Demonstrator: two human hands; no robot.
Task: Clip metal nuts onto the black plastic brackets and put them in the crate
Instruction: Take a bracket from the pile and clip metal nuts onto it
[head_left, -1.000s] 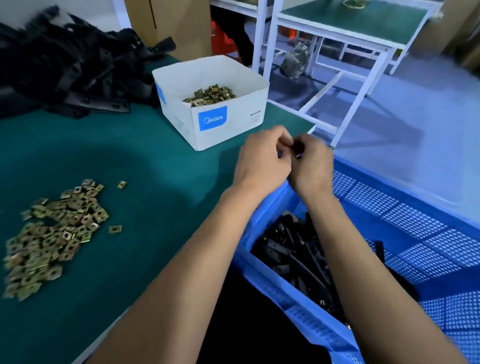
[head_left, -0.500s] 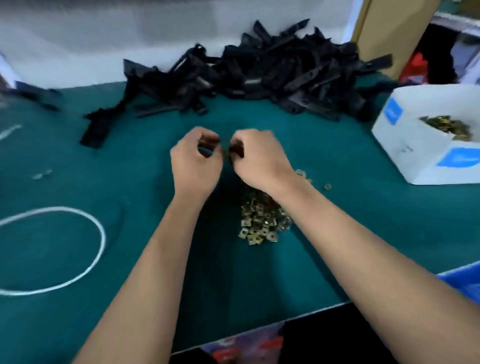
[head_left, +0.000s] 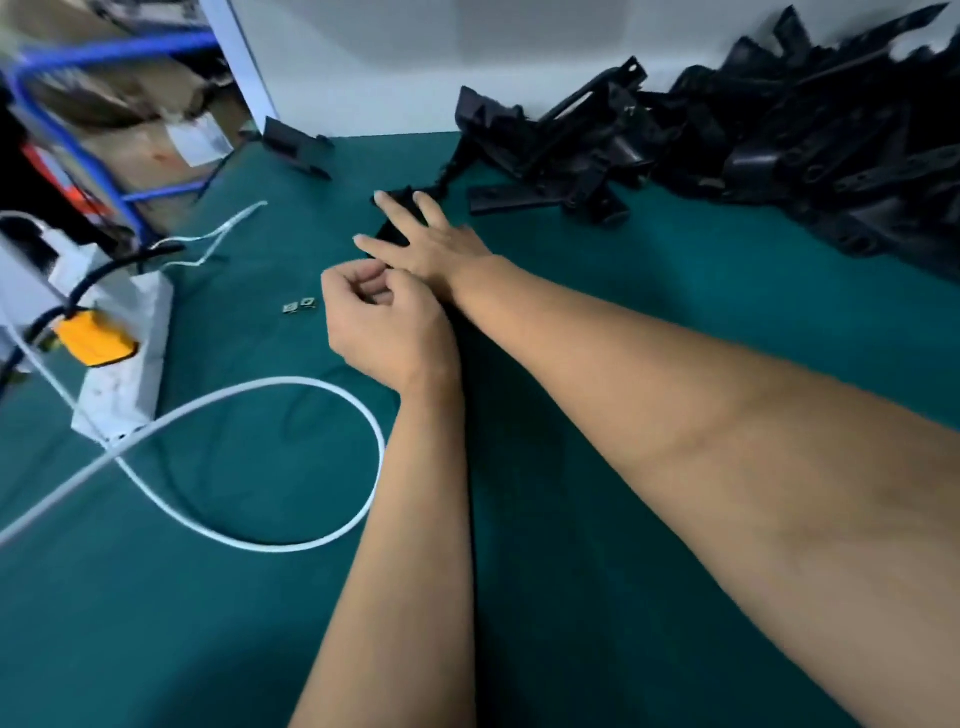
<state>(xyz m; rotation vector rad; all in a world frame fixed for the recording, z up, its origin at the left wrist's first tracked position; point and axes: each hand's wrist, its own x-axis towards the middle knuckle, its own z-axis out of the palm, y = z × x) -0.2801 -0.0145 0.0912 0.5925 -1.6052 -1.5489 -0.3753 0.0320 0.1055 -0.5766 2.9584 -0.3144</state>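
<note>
Green table (head_left: 675, 291): right hand (head_left: 421, 244) spread over black bracket (head_left: 392, 228).

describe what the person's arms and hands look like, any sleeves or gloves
Both forearms are bare up to the frame edge, with no sleeves showing. The left hand and right hand wear no gloves. No watch, ring or wristband is visible.

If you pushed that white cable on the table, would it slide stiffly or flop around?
The white cable lies in a loose loop on the green mat, so it probably bends easily. It looks thin and light. Pushed, it would likely drag and reshape rather than roll.
</note>
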